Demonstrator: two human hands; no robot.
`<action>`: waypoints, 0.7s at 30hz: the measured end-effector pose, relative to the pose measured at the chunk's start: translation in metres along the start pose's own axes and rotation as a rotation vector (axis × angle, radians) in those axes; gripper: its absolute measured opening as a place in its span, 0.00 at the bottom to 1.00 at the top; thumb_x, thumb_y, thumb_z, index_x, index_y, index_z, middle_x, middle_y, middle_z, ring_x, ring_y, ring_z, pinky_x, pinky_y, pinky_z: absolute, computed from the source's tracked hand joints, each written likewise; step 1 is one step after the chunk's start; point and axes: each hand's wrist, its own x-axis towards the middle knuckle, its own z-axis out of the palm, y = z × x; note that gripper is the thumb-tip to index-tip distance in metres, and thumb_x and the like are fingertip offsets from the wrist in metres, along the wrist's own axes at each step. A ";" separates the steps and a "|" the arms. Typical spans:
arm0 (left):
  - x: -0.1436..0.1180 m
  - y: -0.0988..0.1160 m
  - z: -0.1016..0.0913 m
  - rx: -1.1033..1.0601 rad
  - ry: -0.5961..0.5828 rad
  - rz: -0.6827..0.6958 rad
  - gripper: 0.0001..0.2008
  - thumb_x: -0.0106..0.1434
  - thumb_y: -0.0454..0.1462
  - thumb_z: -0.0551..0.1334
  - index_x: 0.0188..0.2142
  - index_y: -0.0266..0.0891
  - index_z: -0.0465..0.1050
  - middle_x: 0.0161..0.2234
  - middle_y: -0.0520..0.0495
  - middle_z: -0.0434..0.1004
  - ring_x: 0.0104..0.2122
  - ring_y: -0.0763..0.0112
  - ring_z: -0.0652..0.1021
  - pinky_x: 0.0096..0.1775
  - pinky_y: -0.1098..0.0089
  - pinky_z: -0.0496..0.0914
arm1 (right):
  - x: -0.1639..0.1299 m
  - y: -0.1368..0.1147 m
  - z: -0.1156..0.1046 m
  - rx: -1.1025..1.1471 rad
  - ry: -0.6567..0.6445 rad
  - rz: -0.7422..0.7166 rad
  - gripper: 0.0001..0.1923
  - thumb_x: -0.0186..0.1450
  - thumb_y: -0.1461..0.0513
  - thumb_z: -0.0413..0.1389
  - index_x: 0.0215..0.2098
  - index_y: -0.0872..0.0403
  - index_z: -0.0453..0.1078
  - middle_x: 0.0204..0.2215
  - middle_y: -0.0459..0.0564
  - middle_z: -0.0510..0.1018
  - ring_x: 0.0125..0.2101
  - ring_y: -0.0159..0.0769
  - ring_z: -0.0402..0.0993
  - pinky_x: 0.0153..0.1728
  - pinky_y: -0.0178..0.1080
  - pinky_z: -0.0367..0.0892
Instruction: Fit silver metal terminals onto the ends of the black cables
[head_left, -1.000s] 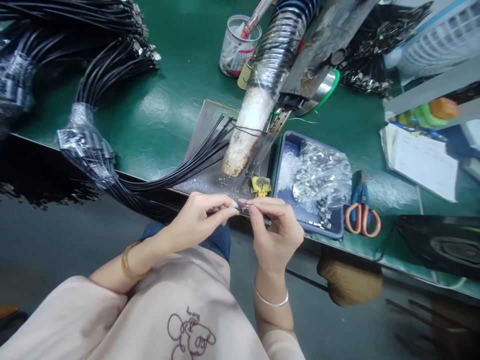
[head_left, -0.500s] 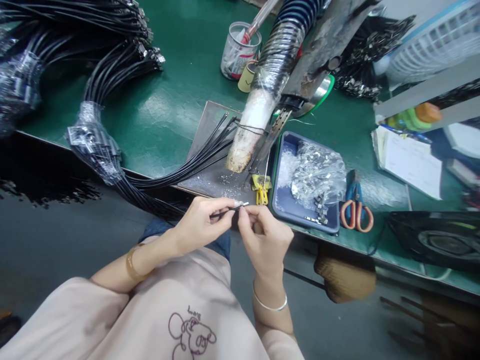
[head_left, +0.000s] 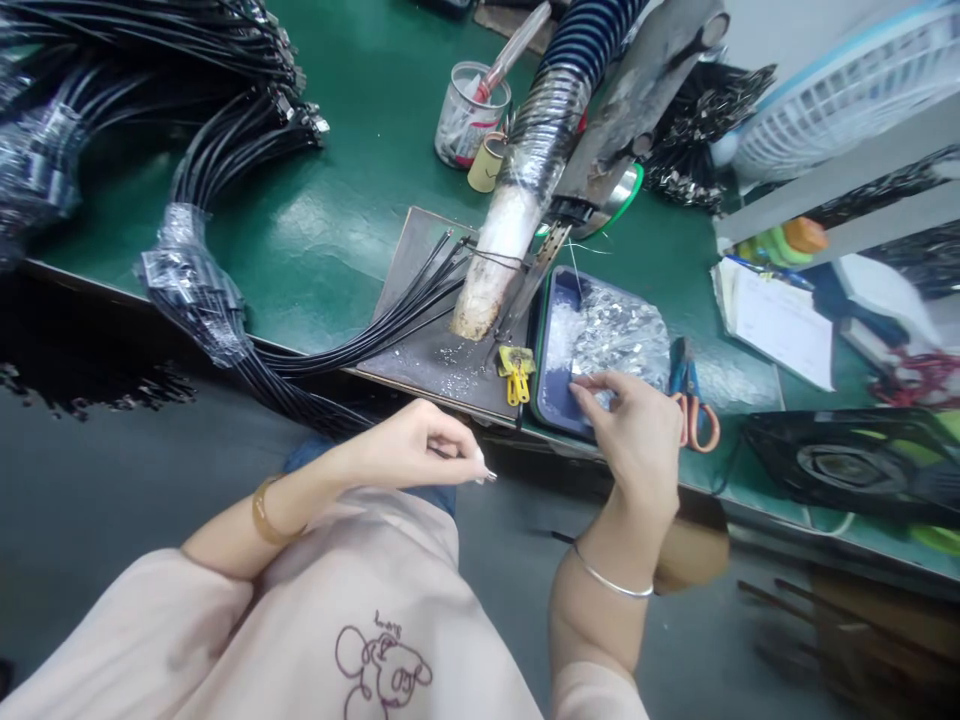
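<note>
Two hands split the work: left hand [head_left: 420,455] pinches a black cable end closed-fingered, right hand [head_left: 634,430] reaches loosely open, empty, into the blue tray [head_left: 551,400] for a metal clip.

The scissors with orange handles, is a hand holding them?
No, the scissors lie alone on the green bench, while the right hand beside them reaches into the blue tray.
</note>
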 end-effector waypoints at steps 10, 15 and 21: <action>0.005 -0.005 -0.013 -0.441 0.269 -0.181 0.16 0.52 0.45 0.72 0.25 0.34 0.73 0.16 0.59 0.59 0.18 0.83 0.54 0.21 0.75 0.46 | 0.001 0.007 0.007 -0.023 0.061 -0.071 0.10 0.61 0.56 0.53 0.27 0.52 0.71 0.28 0.53 0.80 0.27 0.40 0.72 0.30 0.39 0.59; 0.008 0.001 -0.006 -0.366 0.346 -0.155 0.13 0.53 0.43 0.70 0.27 0.34 0.74 0.17 0.58 0.60 0.19 0.82 0.58 0.22 0.75 0.51 | -0.005 -0.007 0.004 0.156 0.089 0.051 0.09 0.58 0.55 0.58 0.24 0.51 0.69 0.15 0.41 0.67 0.16 0.31 0.57 0.24 0.36 0.54; 0.011 0.003 0.002 -0.098 0.440 -0.077 0.07 0.58 0.38 0.63 0.31 0.35 0.71 0.17 0.57 0.63 0.19 0.80 0.63 0.26 0.75 0.59 | -0.035 -0.048 0.006 0.707 0.295 0.054 0.05 0.59 0.60 0.64 0.28 0.52 0.73 0.26 0.44 0.78 0.18 0.26 0.62 0.20 0.32 0.57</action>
